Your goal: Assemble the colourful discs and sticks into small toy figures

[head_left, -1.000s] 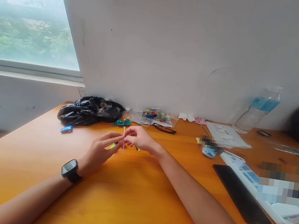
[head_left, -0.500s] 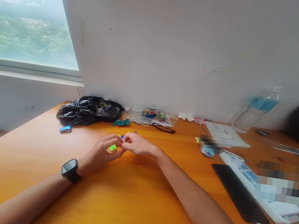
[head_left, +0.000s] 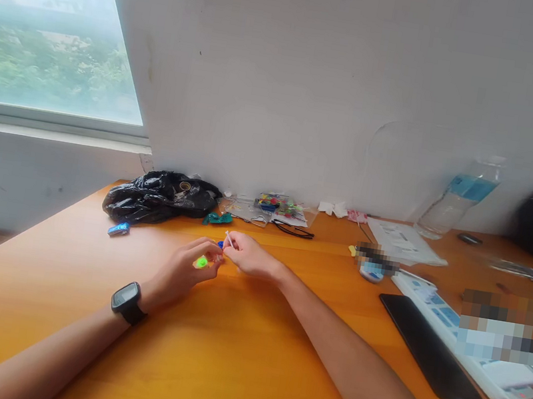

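My left hand (head_left: 190,265), with a black watch on its wrist, has its thumb and fingers curved together near the middle of the table. What lies between its fingertips is too small to make out. A bright green piece (head_left: 202,262) shows through the gap inside its curl. Just to the right, my right hand (head_left: 250,255) pinches a thin white stick (head_left: 229,241), which points up and slightly left. A small blue piece (head_left: 220,244) shows between the two hands, partly hidden by the fingers. The fingertips of both hands are close together.
Along the wall lie a black plastic bag (head_left: 160,199), a teal wrapper (head_left: 217,219), bags of colourful small parts (head_left: 280,207) and black glasses (head_left: 292,230). A blue packet (head_left: 119,229) lies left. A black phone (head_left: 425,346), a power strip (head_left: 450,316) and a bottle (head_left: 464,197) are right.
My right hand has drawn slightly apart from the left fingertips and turned, and the white stick in it now shows. The left hand has hardly moved.
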Tool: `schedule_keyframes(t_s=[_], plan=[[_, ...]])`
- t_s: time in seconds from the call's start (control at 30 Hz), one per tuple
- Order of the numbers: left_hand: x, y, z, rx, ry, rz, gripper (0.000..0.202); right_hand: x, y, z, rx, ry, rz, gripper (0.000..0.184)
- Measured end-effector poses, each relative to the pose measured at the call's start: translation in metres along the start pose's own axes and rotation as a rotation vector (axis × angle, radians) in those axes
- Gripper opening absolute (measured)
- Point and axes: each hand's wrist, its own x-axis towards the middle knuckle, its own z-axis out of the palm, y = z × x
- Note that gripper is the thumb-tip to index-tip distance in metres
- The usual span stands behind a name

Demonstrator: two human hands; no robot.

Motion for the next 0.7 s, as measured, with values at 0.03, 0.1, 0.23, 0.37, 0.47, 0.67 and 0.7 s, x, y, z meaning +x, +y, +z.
schedule_keyframes(t_s=[0.03,0.1,0.23,0.37,0.47,0.67,0.7], plan=[[-0.001,-0.001,0.0,0.002,-0.006,0.006,0.012,0.001,0.003,-0.002,-0.057,0.026,0.019,0.008],[-0.002,-0.003,0.0,0.001,-0.033,0.023,0.014,0.004,0.01,-0.008,-0.165,0.07,0.071,0.008],[-0.004,-0.005,-0.003,-0.008,-0.167,0.036,0.012,0.007,0.018,-0.019,-0.262,0.118,0.137,0.018],[-0.001,-0.007,-0.012,0.07,-0.209,0.107,0.018,0.006,0.022,-0.025,-0.309,0.115,0.145,0.01],[0.003,-0.01,-0.02,0.13,-0.202,0.134,0.014,0.005,0.026,-0.027,-0.338,0.139,0.141,0.015],[0.001,-0.019,-0.023,0.245,-0.254,0.094,0.053,0.0,0.03,-0.013,-0.4,0.135,0.103,0.025],[0.0,-0.022,-0.02,0.266,-0.293,0.093,0.061,-0.001,0.029,-0.01,-0.409,0.122,0.089,0.023]])
